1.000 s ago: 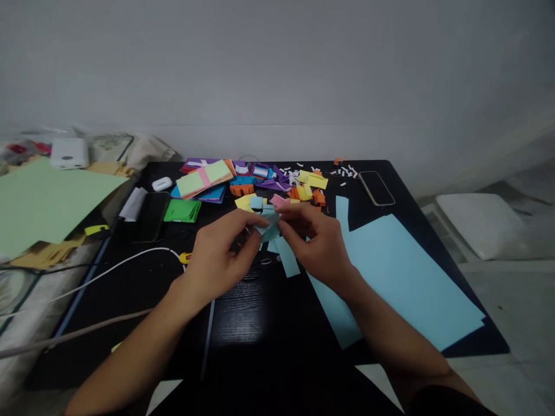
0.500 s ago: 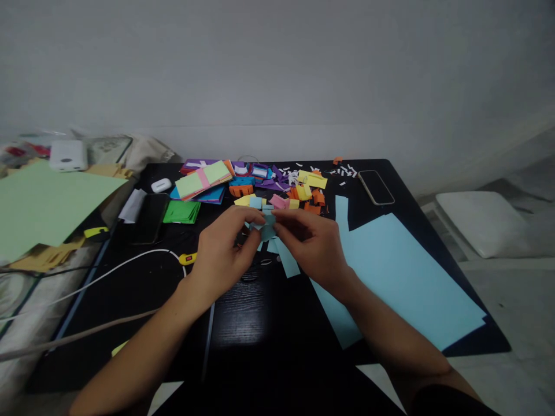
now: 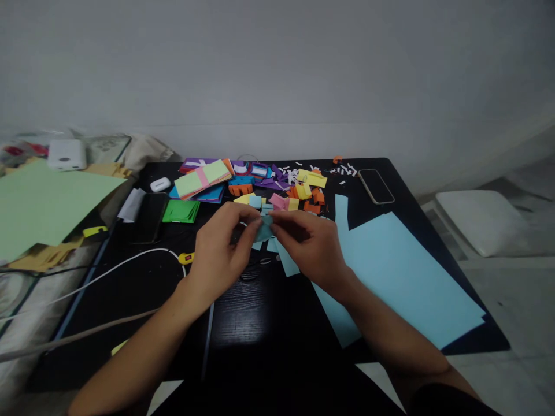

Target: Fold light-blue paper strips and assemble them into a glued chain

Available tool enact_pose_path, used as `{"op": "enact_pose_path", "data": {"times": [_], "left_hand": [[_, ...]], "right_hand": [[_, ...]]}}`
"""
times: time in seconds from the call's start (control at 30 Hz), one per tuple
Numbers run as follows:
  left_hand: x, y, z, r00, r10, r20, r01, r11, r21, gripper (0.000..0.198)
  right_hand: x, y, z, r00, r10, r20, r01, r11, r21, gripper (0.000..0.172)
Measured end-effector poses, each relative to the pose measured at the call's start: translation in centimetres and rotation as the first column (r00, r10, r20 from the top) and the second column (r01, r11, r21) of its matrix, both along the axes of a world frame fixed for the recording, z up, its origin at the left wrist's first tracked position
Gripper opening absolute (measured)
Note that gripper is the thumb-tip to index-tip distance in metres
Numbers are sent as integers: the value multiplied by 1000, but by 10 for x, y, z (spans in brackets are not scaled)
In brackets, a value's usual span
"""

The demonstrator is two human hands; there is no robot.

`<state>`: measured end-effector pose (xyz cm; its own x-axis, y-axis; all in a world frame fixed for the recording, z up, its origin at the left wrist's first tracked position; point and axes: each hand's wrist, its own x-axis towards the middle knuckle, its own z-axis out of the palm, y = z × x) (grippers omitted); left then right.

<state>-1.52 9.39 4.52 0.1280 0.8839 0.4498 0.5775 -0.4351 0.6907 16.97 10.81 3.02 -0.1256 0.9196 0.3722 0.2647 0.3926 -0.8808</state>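
Observation:
A small piece of light blue paper point(image 3: 265, 229) is pinched between my two hands above the black table. My left hand point(image 3: 226, 242) grips its left side between thumb and fingers. On the other side, my right hand point(image 3: 309, 242) holds it in the same kind of pinch, fingertips close to the left ones. The fingers hide part of the paper, so its exact fold is unclear. Just below lies a light blue paper strip point(image 3: 286, 260). Large light blue sheets point(image 3: 403, 277) spread out under and beside my right forearm.
Behind my hands lie pink paper pieces point(image 3: 278, 201), orange pieces point(image 3: 318, 197) and white scraps point(image 3: 346, 170). A green paper stack point(image 3: 181, 211) and a dark phone point(image 3: 150, 218) sit left; another phone point(image 3: 376, 186) lies back right. A white cable point(image 3: 130, 257) crosses the left side.
The small light blue paper has turned and shows less of its surface between my fingertips. My left fingers have shifted slightly; both hands keep their hold.

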Motion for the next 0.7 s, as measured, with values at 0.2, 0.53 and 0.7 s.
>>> {"op": "enact_pose_path", "data": {"times": [0.2,0.53,0.7], "left_hand": [[0,1,0,997,15,75,-10,998,-66,19],[0,0,-3,992,-35,-121,39,999,33,27],[2,-3,-3,975,-37,-219,50,997,57,27]], "right_hand": [[-1,0,0,998,26,-56,-26,1000,-2,24],[-2,0,4,998,-13,-56,14,1000,5,6],[-2,-1,4,998,-17,-58,17,1000,8,4]]}}
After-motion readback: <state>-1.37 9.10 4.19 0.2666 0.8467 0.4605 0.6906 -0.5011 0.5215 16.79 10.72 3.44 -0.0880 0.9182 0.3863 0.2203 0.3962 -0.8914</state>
